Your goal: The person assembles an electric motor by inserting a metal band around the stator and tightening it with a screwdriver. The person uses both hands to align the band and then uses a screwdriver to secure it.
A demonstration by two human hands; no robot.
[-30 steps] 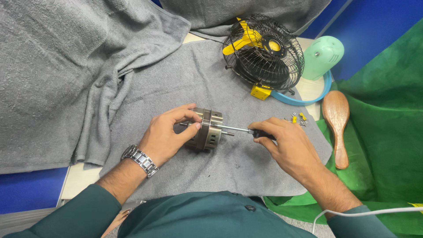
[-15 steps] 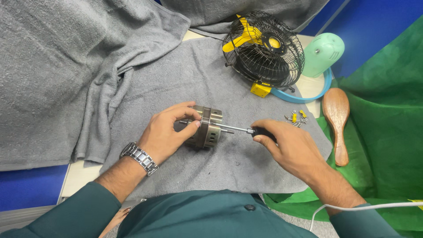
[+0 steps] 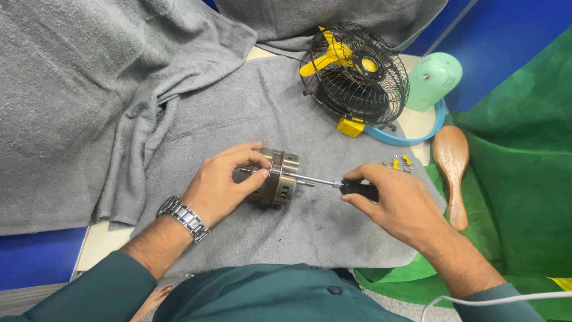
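A round metal motor housing (image 3: 279,179) lies on its side on a grey towel (image 3: 256,119). My left hand (image 3: 223,182) grips it from the left, fingers wrapped over its rim. My right hand (image 3: 396,206) holds a screwdriver (image 3: 345,186) by its black handle. The steel shaft points left, and its tip meets the housing's right face.
A small black-caged fan (image 3: 354,71) with yellow blades stands behind. Beside it are a mint-green device (image 3: 434,80) and a blue ring (image 3: 411,137). A wooden brush (image 3: 453,173) lies on green cloth (image 3: 518,179), small screws (image 3: 400,164) nearby. A white cable (image 3: 494,298) crosses bottom right.
Both hands keep their grip on the housing and screwdriver. The view has shifted slightly; no clear movement of the parts.
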